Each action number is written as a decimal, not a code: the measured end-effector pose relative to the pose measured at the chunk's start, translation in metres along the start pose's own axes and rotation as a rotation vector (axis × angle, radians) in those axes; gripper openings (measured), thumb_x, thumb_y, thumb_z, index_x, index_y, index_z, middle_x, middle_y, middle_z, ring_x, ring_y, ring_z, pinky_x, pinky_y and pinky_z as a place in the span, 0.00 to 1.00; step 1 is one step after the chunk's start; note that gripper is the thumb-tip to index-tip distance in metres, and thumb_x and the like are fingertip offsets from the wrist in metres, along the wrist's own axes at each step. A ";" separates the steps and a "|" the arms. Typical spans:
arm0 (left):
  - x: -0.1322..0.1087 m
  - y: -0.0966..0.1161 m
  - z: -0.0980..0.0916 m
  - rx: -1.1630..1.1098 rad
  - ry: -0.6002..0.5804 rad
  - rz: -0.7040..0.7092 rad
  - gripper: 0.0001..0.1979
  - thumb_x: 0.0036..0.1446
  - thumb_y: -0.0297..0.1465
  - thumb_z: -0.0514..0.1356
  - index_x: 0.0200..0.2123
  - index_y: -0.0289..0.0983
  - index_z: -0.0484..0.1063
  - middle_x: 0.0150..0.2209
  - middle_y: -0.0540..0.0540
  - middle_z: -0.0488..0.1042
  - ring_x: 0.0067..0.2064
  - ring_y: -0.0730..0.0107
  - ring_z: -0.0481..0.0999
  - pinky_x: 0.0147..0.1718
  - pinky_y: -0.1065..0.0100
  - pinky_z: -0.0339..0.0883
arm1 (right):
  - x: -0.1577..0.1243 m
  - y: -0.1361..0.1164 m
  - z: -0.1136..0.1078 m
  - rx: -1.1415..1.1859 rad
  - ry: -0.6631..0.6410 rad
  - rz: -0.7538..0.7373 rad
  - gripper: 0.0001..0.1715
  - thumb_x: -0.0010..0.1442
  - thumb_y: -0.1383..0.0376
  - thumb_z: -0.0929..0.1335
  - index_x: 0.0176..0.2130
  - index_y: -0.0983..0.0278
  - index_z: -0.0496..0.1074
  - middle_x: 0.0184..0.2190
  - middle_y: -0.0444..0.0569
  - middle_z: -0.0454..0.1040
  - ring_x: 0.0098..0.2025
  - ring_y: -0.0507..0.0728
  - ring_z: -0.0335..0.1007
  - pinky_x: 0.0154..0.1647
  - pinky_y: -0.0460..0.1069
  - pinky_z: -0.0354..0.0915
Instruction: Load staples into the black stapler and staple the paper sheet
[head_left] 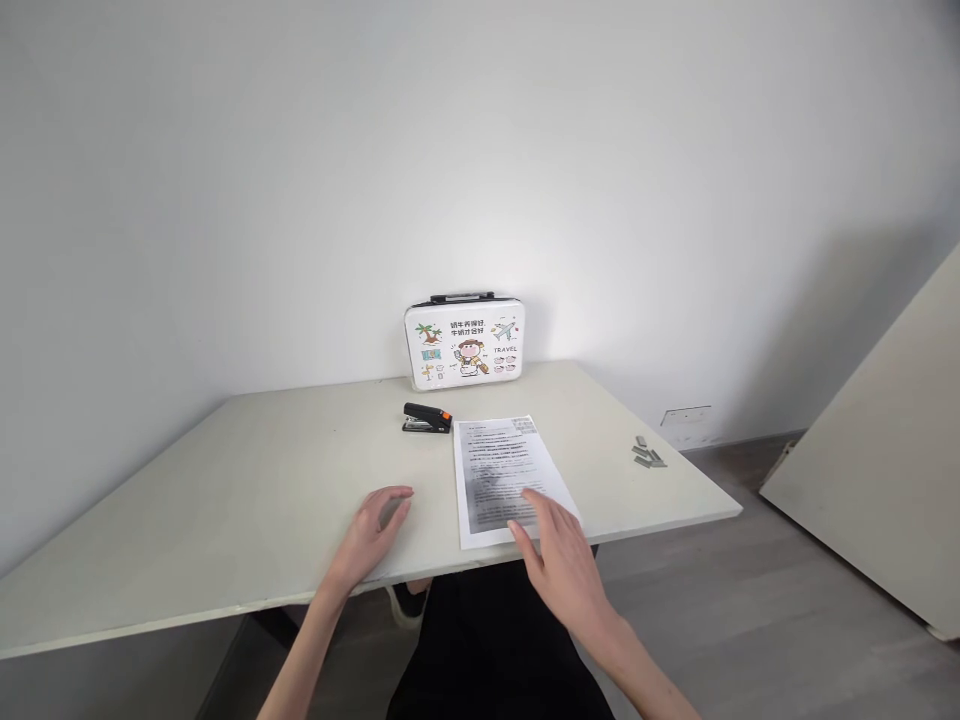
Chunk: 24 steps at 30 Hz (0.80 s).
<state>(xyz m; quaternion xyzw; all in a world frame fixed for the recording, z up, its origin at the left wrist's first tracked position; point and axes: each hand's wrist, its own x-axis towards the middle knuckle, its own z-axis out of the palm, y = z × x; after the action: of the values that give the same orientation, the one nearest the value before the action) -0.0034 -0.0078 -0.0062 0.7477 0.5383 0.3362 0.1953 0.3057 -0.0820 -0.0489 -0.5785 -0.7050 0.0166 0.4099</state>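
Observation:
My left hand rests on the table near its front edge, thumb and fingers apart, with nothing between them. Over the lower right part of a printed sheet of paper is my right hand, its fingers spread and holding nothing; whether it touches the paper I cannot tell. Beyond my left hand, by the paper's upper left corner, lies a black stapler with an orange patch at one end. Small grey marks or pieces show at the sheet's top right corner.
A white case with cartoon prints and a black handle stands upright against the wall. Several small grey strips lie on the right of the white table. A white panel leans or stands at the far right, beyond the table's edge.

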 end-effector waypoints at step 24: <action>0.006 -0.017 0.008 0.117 -0.018 0.141 0.19 0.68 0.48 0.57 0.52 0.43 0.77 0.62 0.43 0.75 0.65 0.53 0.71 0.67 0.48 0.62 | -0.018 -0.006 -0.020 -0.063 -0.322 -0.033 0.30 0.76 0.49 0.58 0.68 0.57 0.69 0.72 0.48 0.62 0.74 0.67 0.55 0.71 0.68 0.62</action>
<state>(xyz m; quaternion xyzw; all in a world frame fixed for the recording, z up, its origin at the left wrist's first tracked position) -0.0074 0.0041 -0.0210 0.7968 0.5012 0.3104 0.1322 0.3127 -0.1085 -0.0427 -0.5693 -0.7711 0.0804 0.2737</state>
